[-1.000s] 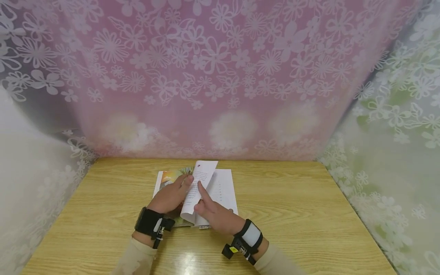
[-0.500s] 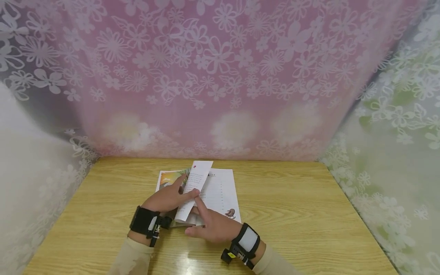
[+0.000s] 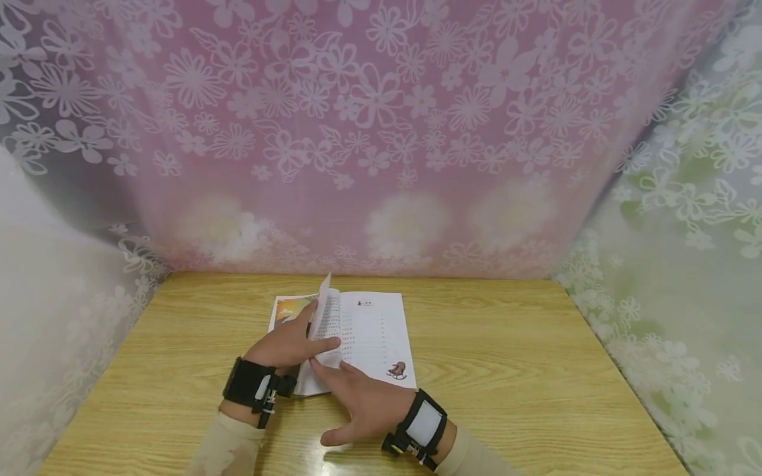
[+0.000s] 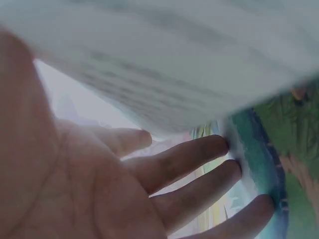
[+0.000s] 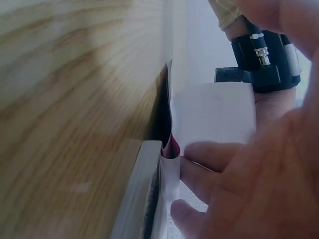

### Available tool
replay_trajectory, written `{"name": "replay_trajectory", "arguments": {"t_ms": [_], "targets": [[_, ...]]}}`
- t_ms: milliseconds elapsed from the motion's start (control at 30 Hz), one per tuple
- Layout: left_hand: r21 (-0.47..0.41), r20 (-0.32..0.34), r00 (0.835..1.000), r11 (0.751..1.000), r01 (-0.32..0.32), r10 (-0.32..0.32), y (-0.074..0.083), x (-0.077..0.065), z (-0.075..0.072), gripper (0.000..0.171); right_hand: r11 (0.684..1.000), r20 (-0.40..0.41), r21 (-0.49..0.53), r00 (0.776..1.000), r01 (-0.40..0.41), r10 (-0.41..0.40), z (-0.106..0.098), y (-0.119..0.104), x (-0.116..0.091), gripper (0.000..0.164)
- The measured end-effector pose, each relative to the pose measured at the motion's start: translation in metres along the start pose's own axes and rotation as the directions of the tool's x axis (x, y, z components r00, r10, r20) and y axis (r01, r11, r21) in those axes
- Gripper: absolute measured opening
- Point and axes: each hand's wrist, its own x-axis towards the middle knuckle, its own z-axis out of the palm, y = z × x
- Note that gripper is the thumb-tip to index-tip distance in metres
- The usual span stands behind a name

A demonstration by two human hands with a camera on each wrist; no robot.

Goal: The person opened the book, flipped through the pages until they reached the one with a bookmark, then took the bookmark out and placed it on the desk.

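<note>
A book (image 3: 387, 330) lies open on the table, with printed text and a small rocking-chair drawing on its right page. My left hand (image 3: 288, 344) is over its left side, thumb extended across a raised leaf (image 3: 324, 307). The left wrist view shows that hand's fingers (image 4: 199, 186) spread and nearly straight beneath the printed leaf, their tips at a coloured picture page (image 4: 259, 149). My right hand (image 3: 372, 400) lies at the book's lower edge, fingers extended onto the paper near the fold and thumb held apart. In the right wrist view its fingertips (image 5: 192, 177) touch a page by the spine.
The book rests on a wood-grain table (image 3: 506, 357). A pink flowered curtain (image 3: 381, 165) hangs behind the table's far edge, and pale flowered sheets (image 3: 702, 264) hang at the sides. Both wrists carry black straps with small cameras.
The raised leaf has swung left over my left hand, uncovering more of the right side. My right hand has slid lower, its fingers now spread at the fold. My left thumb has dropped slightly.
</note>
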Motion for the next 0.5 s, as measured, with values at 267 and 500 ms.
{"name": "replay_trajectory", "arguments": {"t_ms": [267,500], "targets": [[0.059,-0.094,0.982,0.986,-0.159,0.164,-0.007,0.001,-0.011,0.091,0.991,0.016,-0.132,1.000,0.023,-0.021,0.002,-0.001,-0.001,0.079],[0.289,-0.195,0.933,0.927,-0.240,0.302,0.014,-0.017,-0.024,0.097,0.991,-0.008,-0.133,1.000,0.027,-0.028,0.001,0.000,-0.001,0.073]]}}
